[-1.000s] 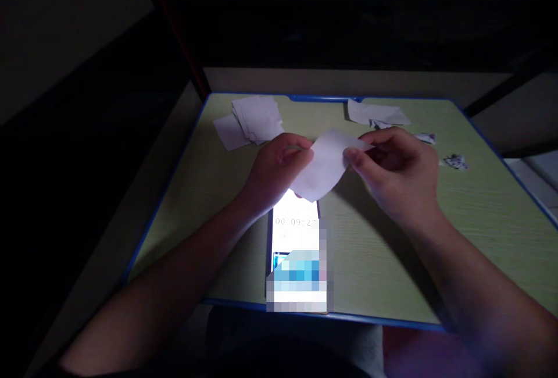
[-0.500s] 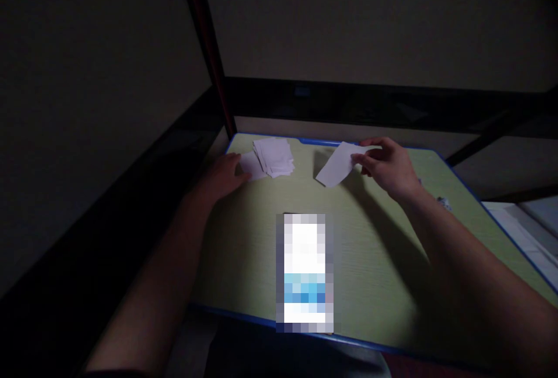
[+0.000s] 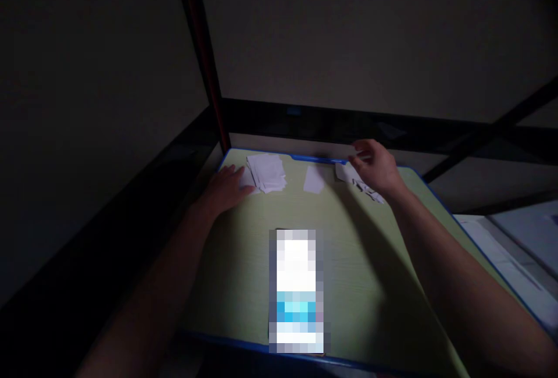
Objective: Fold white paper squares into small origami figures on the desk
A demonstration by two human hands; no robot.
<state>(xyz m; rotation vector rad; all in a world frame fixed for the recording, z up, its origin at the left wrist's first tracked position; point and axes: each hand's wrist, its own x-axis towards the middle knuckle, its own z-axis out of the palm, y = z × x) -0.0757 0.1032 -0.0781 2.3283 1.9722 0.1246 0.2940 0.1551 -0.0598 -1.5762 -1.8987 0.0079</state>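
Note:
A loose stack of white paper slips lies at the far left of the table. My left hand rests at its left side, fingers spread, touching or close to a slip that sticks out from under the stack. To the right of the stack, a single white paper slip lies flat. My right hand is raised above the far right part of the table, fingers curved and apart, with nothing seen in them. Behind and below it lie another piece of white paper and dark-edged paper scraps, partly hidden.
The light-green table has a blue edge. A bright phone-shaped screen, pixelated, lies near the front edge. White boards or boxes stand right of the table. A dark wall with a red post rises behind.
My right hand has let go of the paper slip, which now lies flat on the table. The view has shifted, bringing the scraps at the right into sight. My left hand stays by the stack.

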